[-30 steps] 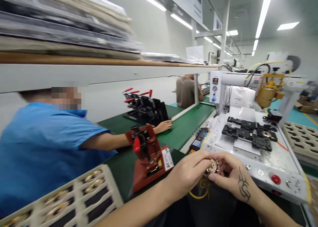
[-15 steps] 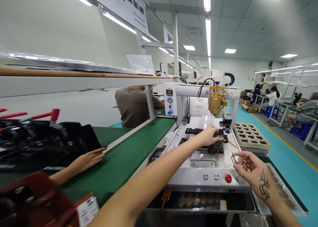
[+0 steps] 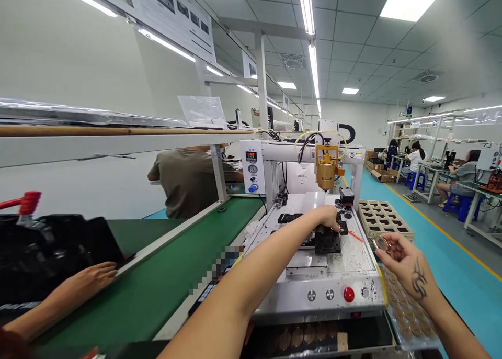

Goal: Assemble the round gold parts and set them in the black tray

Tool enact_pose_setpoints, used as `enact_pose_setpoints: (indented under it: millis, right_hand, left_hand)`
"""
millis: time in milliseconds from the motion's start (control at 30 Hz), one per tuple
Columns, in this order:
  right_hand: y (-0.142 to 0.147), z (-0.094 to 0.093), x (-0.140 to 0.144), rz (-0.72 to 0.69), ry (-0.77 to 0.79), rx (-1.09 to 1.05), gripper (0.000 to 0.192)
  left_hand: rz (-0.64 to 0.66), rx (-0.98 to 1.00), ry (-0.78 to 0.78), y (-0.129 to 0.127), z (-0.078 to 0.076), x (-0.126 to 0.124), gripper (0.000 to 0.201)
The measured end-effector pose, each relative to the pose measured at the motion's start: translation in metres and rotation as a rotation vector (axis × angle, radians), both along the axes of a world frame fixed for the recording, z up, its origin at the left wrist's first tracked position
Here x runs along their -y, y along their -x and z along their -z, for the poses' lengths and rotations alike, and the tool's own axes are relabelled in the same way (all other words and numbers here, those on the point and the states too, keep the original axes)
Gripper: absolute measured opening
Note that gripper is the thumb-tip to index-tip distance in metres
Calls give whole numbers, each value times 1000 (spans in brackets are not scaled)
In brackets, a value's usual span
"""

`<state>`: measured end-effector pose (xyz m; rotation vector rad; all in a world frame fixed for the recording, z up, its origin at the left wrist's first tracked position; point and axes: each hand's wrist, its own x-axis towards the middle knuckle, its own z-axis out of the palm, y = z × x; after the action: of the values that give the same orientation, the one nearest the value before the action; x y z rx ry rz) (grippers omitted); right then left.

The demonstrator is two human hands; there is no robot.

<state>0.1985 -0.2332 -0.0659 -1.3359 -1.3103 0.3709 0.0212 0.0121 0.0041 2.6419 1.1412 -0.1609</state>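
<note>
My left hand stretches over the machine bed, its fingers bent down and pinched at a black fixture. What lies between those fingertips is mostly hidden. Off the machine's front right corner, my right hand grips a round watch case by its edge, thumb and fingers on its rim. The case looks rose-gold and is tilted, seen partly from the side. Above the bed hangs a gold-coloured machine head, behind my left hand.
A red button sits on the machine front. At right are a compartmented tray and a sheet of round parts. A green conveyor belt runs along the left, where a co-worker's hand rests near black equipment.
The view has shifted. My left hand's fingers have curled further down at the fixture. The watch case in my right hand has tipped more edge-on. The co-worker's hand stays by the belt.
</note>
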Motion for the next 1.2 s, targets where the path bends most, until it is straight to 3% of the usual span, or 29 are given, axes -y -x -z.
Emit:
enact_pose_setpoints:
  millis: [200,367,533,733,933,1100,1200]
  right_hand:
    - [4,3,-83,-95,4,142,50]
    - [10,3,-142,-250,124,330,33]
    - [7,-7,-183,-407,294,521,23]
    - [3,-11,-197,-498,318,665,27]
    - [10,11,-195,-375,178,709,25]
    - [18,7,-193,-262,110,706,27]
    - [20,3,-172,-161,49,665,28]
  left_hand:
    - [12,251,-35,17,-4,16,32]
    - [52,542,-59,62,-23,39,24]
    - [83,726,-31,116,-35,80,20]
    - [59,779,-7,171,-28,131,18]
    - [-3,789,-34,211,-7,172,20]
    - [-74,846,-52,219,6,196,24]
    - [-99,882,-54,217,17,208,28]
